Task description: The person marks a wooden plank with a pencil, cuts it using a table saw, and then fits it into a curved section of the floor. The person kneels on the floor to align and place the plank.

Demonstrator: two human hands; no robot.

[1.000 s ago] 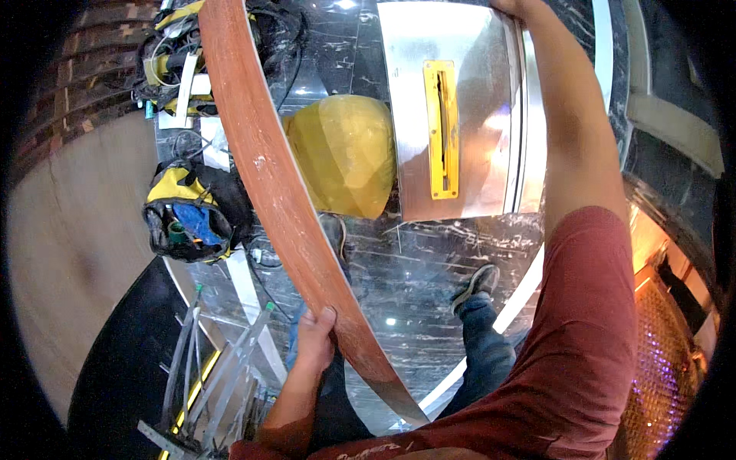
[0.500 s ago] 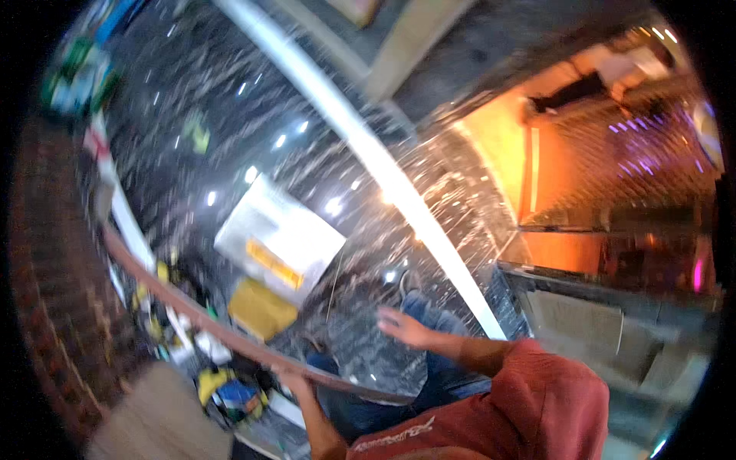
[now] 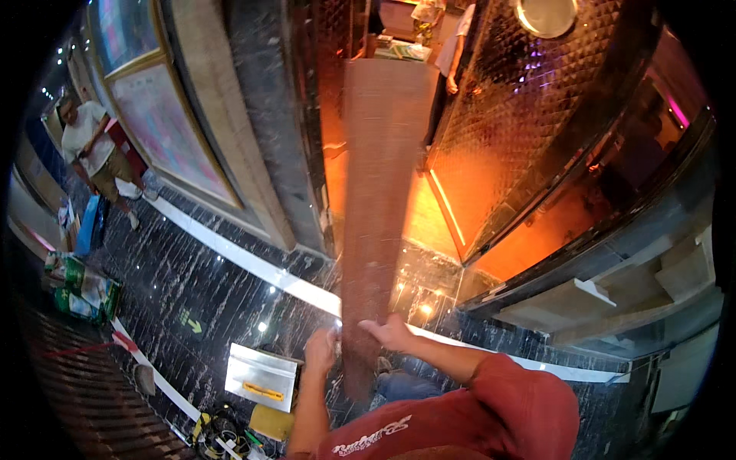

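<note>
A long, flat brown wooden plank stands nearly upright in front of me, its broad face toward me and its far end rising across the lit doorway. At the plank's left edge near its lower end, my left hand is closed on it. Opposite, my right hand grips the right edge, with the thumb lying on the face. The fingers behind the plank are hidden. On the floor to the left of my left arm lies a flat silver box with a yellow handle, beside a yellow piece.
A person stands at the far left near framed panels. Another person's arm shows in the orange-lit doorway. Tools and cords lie low left, green-and-white bags farther left. Boards lean at right. A white strip crosses the dark floor.
The plank has swung from lying low across my left side to upright before me. My right hand, earlier free with fingers apart, now holds it too. My view has turned upward.
</note>
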